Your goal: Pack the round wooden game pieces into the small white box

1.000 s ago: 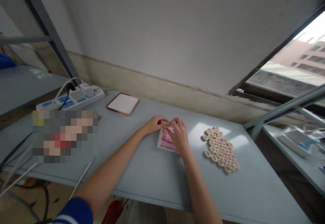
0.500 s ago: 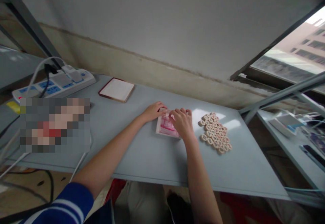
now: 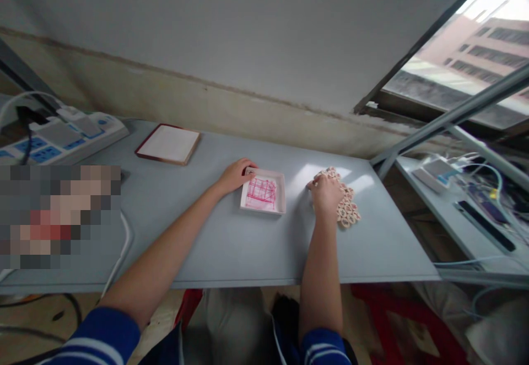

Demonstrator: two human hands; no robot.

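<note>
A shallow white box with a pink grid drawn on its bottom lies near the middle of the table. My left hand grips the box's upper left corner, its fingers bent around the edge. Beside the box to the right, round wooden Chinese chess pieces form a flat cluster with small marks on top. My right hand covers the cluster's left side, fingers curled down and pinched at a piece there. The fingertips hide most of that piece.
A white lid-like tray with a dark red edge lies at the back left. Left of it is a white power strip with plugs and cables. A metal frame bar rises at the right, before a second table.
My right hand has gone from the box to the chess pieces on the right. My left hand remains at the box's corner. The camera view has shifted.
</note>
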